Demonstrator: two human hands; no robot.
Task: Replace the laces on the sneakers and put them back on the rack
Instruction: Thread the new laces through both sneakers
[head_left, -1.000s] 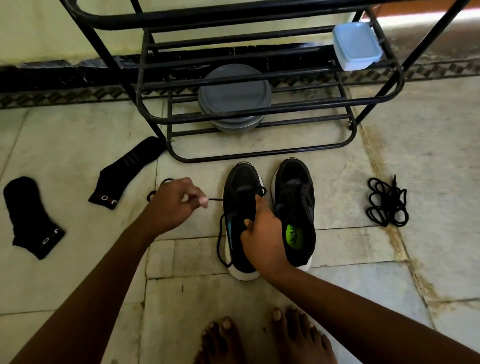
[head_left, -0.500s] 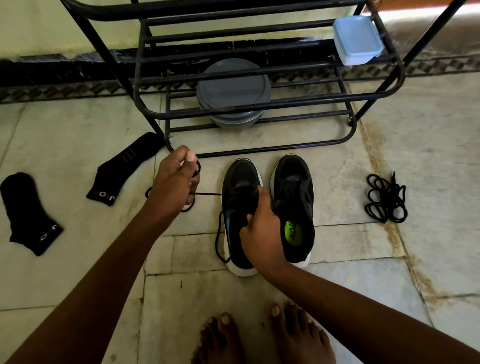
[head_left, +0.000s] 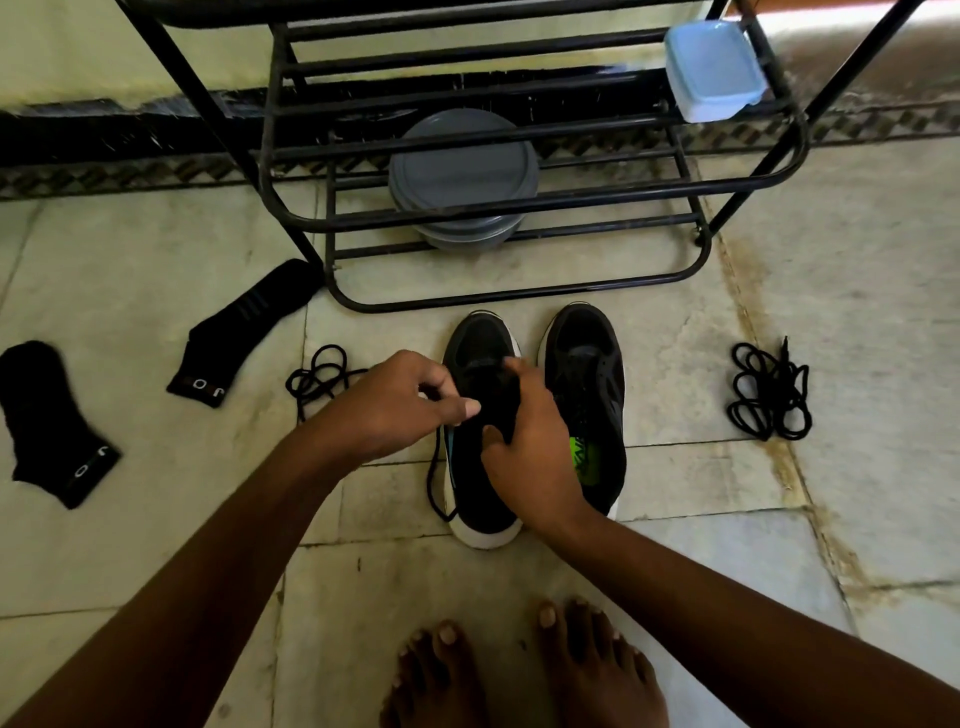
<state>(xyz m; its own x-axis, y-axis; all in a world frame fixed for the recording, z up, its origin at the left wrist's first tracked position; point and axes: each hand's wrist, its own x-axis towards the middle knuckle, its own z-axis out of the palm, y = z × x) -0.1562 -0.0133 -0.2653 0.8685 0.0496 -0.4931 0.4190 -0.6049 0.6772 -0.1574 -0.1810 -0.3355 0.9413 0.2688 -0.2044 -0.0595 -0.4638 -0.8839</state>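
two black sneakers (head_left: 587, 374) are sitting on the floor (head_left: 727, 545) before the metal rack (head_left: 519, 294) holding a round grey tub (head_left: 462, 166); left grip (head_left: 400, 405) is pinching a cord lace (head_left: 434, 478), right grip (head_left: 530, 447) is clutching the left sneaker (head_left: 478, 338).

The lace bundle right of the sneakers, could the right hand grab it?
Probably yes. The lace bundle lies on the floor; only the right sneaker sits between it and the right hand, low enough to reach over. That hand grips the left sneaker, so it must let go first.
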